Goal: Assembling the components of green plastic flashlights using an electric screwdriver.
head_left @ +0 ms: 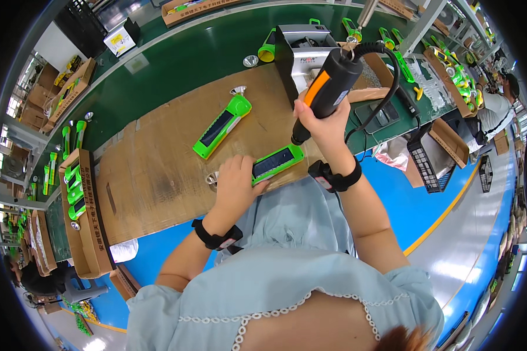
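My right hand (329,124) is closed round a black electric screwdriver (335,75) with an orange stripe. The driver hangs upright, its tip at the right end of a green flashlight (277,163) with a dark panel on its side. My left hand (235,180) grips that flashlight's other end and holds it down on the cardboard. Whether the tip touches a screw is hidden. A second green flashlight (222,127) lies slanted just beyond, with a shiny reflector cup (238,90) by its far end. Another reflector (212,179) sits beside my left hand.
A grey metal machine (303,51) stands at the back edge of the cardboard sheet (152,175). At left, a cardboard box (91,234) holds several green flashlights. The driver's black cable (396,76) loops down at right, near a black crate (433,169). A conveyor (175,64) runs behind.
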`<state>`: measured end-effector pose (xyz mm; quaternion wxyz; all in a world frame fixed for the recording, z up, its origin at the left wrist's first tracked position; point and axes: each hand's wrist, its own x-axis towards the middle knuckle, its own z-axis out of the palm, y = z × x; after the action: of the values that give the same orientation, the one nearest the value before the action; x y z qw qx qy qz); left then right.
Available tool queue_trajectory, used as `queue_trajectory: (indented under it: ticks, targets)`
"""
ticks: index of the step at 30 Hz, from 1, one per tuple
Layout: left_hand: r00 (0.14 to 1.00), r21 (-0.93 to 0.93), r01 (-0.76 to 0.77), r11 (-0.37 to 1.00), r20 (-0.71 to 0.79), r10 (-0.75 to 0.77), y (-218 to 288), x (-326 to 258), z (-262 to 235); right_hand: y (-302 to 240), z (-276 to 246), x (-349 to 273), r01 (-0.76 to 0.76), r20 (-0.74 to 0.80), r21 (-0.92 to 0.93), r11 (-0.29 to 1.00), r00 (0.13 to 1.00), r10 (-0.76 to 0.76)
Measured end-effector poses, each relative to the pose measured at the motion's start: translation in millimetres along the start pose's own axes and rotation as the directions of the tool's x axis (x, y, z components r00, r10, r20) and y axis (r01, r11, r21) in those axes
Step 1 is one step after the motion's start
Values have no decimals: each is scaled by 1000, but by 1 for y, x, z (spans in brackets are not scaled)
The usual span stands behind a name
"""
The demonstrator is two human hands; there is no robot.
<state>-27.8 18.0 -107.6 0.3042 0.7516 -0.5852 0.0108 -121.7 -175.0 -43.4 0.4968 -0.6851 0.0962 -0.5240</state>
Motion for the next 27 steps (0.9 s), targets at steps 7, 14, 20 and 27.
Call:
queue_trajectory:
  ticks: [7,14,20,27]
  targets:
    - [997,-15,-66,998,-34,66,-3,-1,2,3,1,-1,-74,56,13,997,996,73]
    - [983,9,-178,984,38,178,-11,10,5,4,-4,2,-68,-17,5,998,998,69]
    - [970,26,-243,970,26,242,-24,10,3,-24,-22,24,12,-223,72,997,975,5]
    - [936,-84,-346,934,43,350,-32,8,-5,-16,-42,93,208,-450,-186,960,851,-271]
